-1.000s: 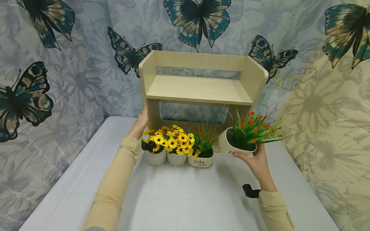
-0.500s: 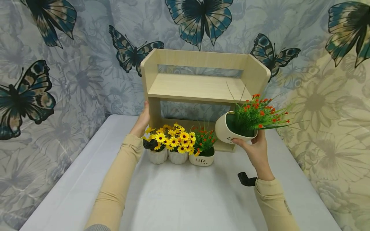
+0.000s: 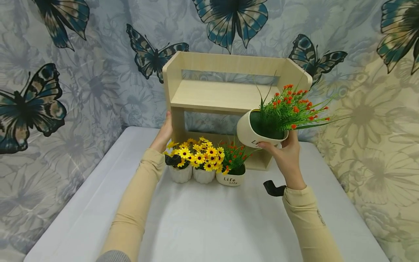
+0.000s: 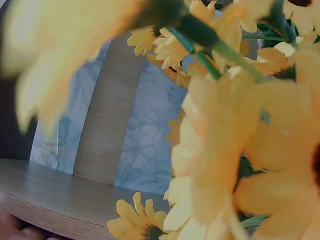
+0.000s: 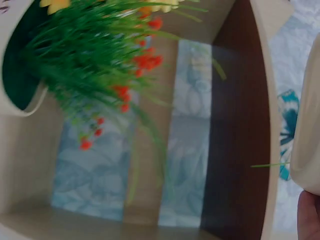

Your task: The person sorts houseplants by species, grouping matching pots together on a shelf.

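My right hand (image 3: pixel 288 160) grips a white oval pot of artificial red flowers (image 3: pixel 276 118), thumb on its front. It is tilted and raised before the right part of the wooden desk shelf (image 3: pixel 212 95). The right wrist view cuts off this pot (image 5: pixel 307 135) at its right edge. My left hand (image 3: pixel 162 135) rests against the outside of the shelf's left side panel, its fingers partly hidden. On the table, in front of the shelf, stand two grey-white pots of yellow flowers (image 3: pixel 180 174) (image 3: pixel 204 175) and a second red-flowered pot marked "Life" (image 3: pixel 231 179).
A white cloth covers the table (image 3: pixel 209 222). The shelf has an upper board and a lower level, with open gaps at its back. Behind it hangs butterfly-patterned fabric (image 3: pixel 101 87). Black wrist mounts (image 3: pixel 274 189) stick out from both sleeves.
My right hand has lifted the red-flowered pot up and slightly left, from beside the table pots to near the upper board's height. My left hand stays on the shelf's side; the head view shifts slightly.
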`<state>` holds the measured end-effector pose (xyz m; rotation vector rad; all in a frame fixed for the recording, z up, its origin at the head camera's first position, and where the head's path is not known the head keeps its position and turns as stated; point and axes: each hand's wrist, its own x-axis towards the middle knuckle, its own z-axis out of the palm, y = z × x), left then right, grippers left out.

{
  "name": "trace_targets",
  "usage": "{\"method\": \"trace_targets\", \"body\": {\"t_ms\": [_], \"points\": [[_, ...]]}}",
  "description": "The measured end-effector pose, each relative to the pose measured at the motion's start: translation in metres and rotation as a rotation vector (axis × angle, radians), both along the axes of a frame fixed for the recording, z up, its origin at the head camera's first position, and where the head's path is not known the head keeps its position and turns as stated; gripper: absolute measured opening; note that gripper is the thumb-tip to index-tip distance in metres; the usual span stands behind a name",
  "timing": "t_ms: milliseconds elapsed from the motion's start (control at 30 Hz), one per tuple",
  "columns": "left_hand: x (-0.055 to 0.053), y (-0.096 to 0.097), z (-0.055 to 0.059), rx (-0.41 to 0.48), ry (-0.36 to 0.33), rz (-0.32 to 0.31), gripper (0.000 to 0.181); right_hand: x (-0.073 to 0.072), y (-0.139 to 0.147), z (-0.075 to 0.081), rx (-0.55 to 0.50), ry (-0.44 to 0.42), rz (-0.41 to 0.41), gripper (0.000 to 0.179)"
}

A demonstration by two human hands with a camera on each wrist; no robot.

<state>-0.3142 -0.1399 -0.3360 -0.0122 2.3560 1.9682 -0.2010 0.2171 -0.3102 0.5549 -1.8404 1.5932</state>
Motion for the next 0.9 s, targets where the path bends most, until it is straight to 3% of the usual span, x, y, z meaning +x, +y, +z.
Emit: {"method": "trace_targets", "body": {"t_ms": [267, 900], "points": [[0.001, 0.0, 0.002, -0.009, -0.002, -0.01, 0.087, -0.009, -0.025, 0.026, -0.055, 0.025, 0.146, 0.088], [0.002, -0.001, 0.0, -0.008, -0.002, -0.021, 0.094, -0.021, -0.065, 0.059, 0.062, 0.01, 0.052, 0.08]]}}
